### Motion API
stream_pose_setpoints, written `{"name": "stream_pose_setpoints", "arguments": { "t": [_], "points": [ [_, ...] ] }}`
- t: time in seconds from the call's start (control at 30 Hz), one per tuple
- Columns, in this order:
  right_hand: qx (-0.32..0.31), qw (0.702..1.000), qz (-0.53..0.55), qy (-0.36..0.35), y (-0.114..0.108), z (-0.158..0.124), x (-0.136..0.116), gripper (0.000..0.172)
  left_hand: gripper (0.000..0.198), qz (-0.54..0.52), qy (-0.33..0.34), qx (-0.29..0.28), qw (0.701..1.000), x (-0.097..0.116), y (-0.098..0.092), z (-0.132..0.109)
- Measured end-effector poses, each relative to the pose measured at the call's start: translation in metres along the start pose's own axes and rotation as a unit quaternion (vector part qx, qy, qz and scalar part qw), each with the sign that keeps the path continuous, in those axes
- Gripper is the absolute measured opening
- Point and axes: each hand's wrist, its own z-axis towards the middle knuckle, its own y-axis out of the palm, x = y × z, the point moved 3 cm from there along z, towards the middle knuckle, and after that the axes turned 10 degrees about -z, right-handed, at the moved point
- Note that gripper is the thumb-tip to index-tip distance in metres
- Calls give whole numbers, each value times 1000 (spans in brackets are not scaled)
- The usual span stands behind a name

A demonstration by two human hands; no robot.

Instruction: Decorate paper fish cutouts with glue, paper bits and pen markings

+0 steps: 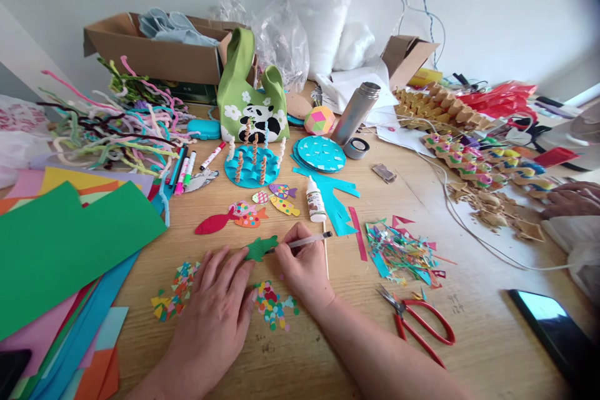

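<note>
A small green paper fish [259, 249] lies on the wooden table. The fingertips of my left hand [216, 300] rest on its left end, fingers spread flat. My right hand [307, 265] grips a pen [307, 240], its tip at the fish's right side. Piles of coloured paper dots [274, 307] lie beside and partly behind my left hand. Beyond the green fish are a red paper fish [213, 219], an orange dotted one [252, 218] and a yellow one [284, 205]. A white glue bottle [315, 201] stands past my right hand.
Red-handled scissors [422, 322] and paper scraps [403, 251] lie right, near a phone [548, 331]. Coloured sheets [70, 250] cover the left. Behind stand a panda bag [253, 106], a metal flask [355, 114] and a cardboard box [154, 53]. Another person's hand [572, 200] is at far right.
</note>
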Motion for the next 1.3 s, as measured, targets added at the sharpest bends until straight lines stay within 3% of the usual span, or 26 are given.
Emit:
{"name": "stream_pose_setpoints", "arguments": {
  "t": [0.67,0.93,1.3],
  "points": [
    [11,1000,-20,0,-1,-1,-1,13,30,-3,-6,-1,1000,0,1,2],
    [21,999,24,-14,-2,1,-3,14,31,-5,-7,-5,1000,0,1,0],
    [28,999,21,12,2,3,2,15,34,-4,-6,1,1000,1,0,0]
  ]
}}
